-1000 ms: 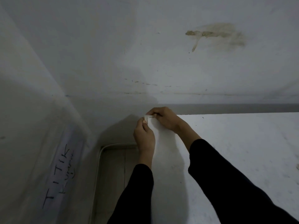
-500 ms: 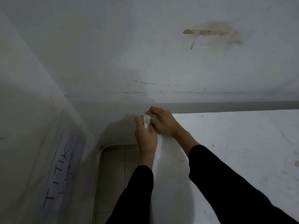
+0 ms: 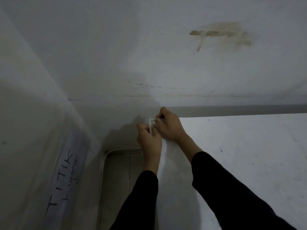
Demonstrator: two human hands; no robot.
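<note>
At far left corner of white panel [image 3: 240, 146], hard against the wall [image 3: 149, 55]: pinching a small white piece [image 3: 151, 121] with both hands. Gripped from below by left hand [image 3: 149, 140], fingers curled on its lower edge. Gripped from above by right hand [image 3: 169, 127], thumb and forefinger closed on its top. Clamped from both sides, hands pressed close together, seemingly touching. Sits right on the panel corner, mostly hidden under fingers, so can't tell if tape, clip or corner cap.

Handling guess: light, thin, small enough to slip out of a pinch. Looks bent into an L, so probably semi-stiff, maybe a bit springy. Likely to crease or snap if squeezed hard. Best held by the two free ends, one per hand, fingertips only, leaving the bend clear to seat over the corner. Better to press along the panel edge, not toward the gap. If dropped, would land on the floor strip [image 3: 121, 171] beside the pale pipe [image 3: 102, 173], awkward to reach.

Elsewhere: brown stain [image 3: 221, 34] high on wall, strip with handwritten letters [image 3: 64, 176] at far left. Dark sleeves on both arms.
</note>
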